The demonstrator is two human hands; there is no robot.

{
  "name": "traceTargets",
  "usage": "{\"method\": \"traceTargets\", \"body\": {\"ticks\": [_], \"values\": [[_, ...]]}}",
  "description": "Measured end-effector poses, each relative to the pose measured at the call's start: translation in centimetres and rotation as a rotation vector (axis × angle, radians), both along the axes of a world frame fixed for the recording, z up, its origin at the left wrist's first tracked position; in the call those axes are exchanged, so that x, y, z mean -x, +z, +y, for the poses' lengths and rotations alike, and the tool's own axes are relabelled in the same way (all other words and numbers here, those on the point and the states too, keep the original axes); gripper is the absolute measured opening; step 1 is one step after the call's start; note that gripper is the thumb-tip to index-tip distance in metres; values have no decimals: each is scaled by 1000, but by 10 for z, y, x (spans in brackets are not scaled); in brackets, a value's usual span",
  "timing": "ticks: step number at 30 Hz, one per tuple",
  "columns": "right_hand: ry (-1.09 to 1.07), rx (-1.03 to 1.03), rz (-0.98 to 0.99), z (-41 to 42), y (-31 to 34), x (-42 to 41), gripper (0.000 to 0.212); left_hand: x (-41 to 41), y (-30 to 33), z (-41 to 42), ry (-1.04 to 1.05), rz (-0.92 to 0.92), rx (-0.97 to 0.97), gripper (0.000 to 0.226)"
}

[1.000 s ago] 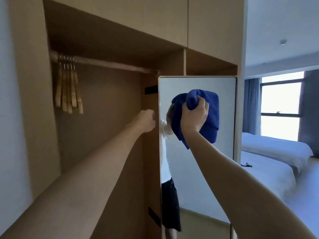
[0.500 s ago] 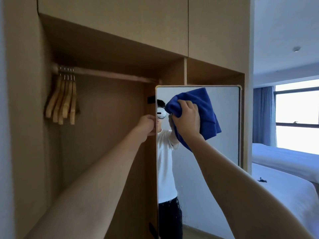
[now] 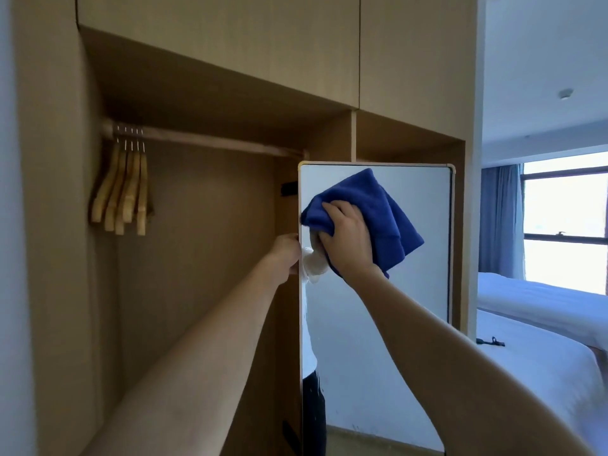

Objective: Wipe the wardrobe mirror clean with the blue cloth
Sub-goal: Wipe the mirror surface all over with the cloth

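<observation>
A tall wardrobe mirror (image 3: 394,340) with a thin light frame stands out from the wooden wardrobe. My right hand (image 3: 348,240) grips the bunched blue cloth (image 3: 378,218) and presses it against the upper left part of the glass. My left hand (image 3: 288,253) holds the mirror's left edge at about the same height, its fingers curled round the frame and partly hidden behind it. The lower glass reflects a person in a white top and dark trousers.
Several wooden hangers (image 3: 123,192) hang on the rail (image 3: 214,143) in the open wardrobe bay to the left. Closed cabinet doors (image 3: 230,44) sit above. Two white beds (image 3: 543,324) and a bright window (image 3: 566,218) lie to the right.
My right hand has slid the cloth left and slightly down across the top of the mirror. The cloth has spread out from a tight bunch. My left hand keeps its hold on the edge.
</observation>
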State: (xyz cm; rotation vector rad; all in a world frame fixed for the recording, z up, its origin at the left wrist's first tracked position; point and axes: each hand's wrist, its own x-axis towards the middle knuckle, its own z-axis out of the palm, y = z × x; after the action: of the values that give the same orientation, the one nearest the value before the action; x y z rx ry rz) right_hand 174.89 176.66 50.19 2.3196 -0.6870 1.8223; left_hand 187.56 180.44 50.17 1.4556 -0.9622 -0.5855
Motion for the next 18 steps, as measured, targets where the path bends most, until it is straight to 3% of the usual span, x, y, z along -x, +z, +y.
{"method": "traceTargets", "body": {"ticks": [3, 6, 12, 13, 16, 18], "values": [[68, 19, -97, 5, 44, 4, 31, -4, 1, -5, -5, 17, -15, 37], [-12, 35, -37, 5, 65, 3, 28, 0, 1, -4, -7, 26, -25, 36], [-49, 48, 30, -16, 6, 2, 29, 4, 0, -3, 47, 51, -13, 39], [27, 29, 121, -22, 0, 3, 31, 6, 0, -4, 61, 43, -9, 39], [587, 9, 691, -58, 1, 13, 22, 11, -2, -3, 89, 15, 6, 35], [743, -124, 798, -83, -1, 13, 18, 11, -4, -6, 85, 6, 28, 32]]}}
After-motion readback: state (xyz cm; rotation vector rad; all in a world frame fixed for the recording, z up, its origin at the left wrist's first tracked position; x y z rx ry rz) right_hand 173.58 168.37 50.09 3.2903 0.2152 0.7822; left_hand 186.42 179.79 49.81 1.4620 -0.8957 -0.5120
